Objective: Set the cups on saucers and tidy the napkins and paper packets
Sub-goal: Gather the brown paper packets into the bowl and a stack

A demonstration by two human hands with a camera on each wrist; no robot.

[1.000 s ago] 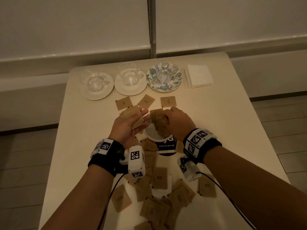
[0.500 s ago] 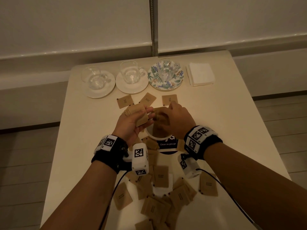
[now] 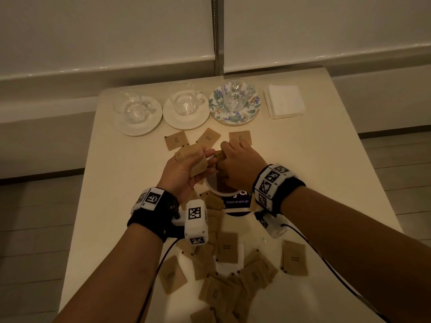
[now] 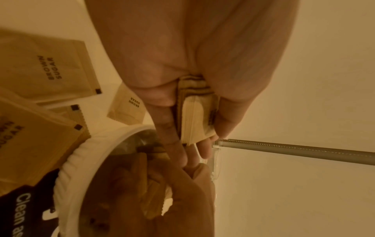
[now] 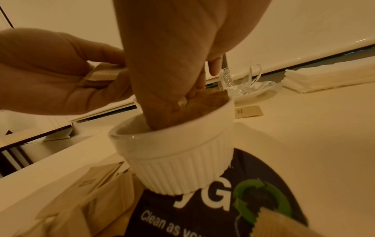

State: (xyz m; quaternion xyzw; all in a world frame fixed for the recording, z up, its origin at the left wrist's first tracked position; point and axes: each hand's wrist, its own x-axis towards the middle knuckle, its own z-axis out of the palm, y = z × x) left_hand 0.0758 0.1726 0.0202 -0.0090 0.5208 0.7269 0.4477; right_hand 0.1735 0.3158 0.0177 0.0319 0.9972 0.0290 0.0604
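Note:
My left hand grips a stack of brown sugar packets just above and left of a white ribbed ramekin. The same stack shows pinched between thumb and fingers in the left wrist view. My right hand reaches down into the ramekin, its fingers curled on brown packets standing inside. Three glass cups stand on saucers along the far edge, one of them a floral saucer. A squared pile of white napkins lies to their right.
The ramekin stands on a dark round mat printed "Clean as you go". Several loose brown packets are scattered on the near table, under my wrists. Three more packets lie between the saucers and my hands.
My right hand has gone from holding packets above the ramekin to pushing them down inside it. The left hand has kept its stack and closed in beside the right.

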